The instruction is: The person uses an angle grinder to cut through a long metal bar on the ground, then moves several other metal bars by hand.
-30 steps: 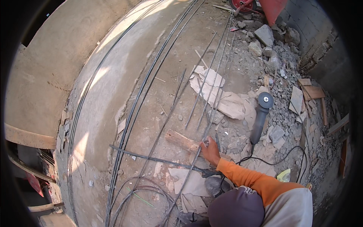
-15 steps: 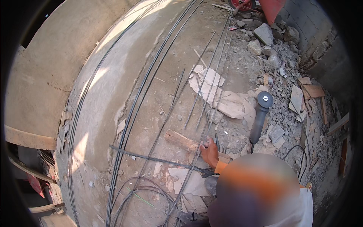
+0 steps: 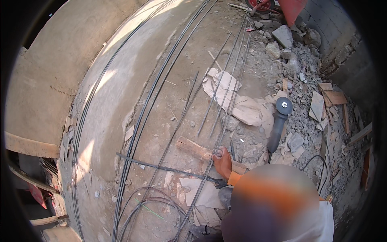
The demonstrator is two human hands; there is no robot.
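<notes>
My left hand in an orange sleeve comes in from the lower right. Its fingers are closed round thin steel rebar where the rods cross a wooden block. The block lies slantwise on the dirt under the rods. Behind the hand, a blurred patch covers much of the lower right, and my right hand does not show. An angle grinder with a black disc lies on the rubble to the right of the hand.
Long rebar bundles run up the floor on the left. A flat dark bar crosses them. Crumpled paper lies under the rods. Coiled rods sit lower left. Rubble and a red wheelbarrow stand along the right wall.
The far parts of the rods by the paper have shifted slightly and look sharper now. My left hand keeps its hold; the grinder and block stay in place.
</notes>
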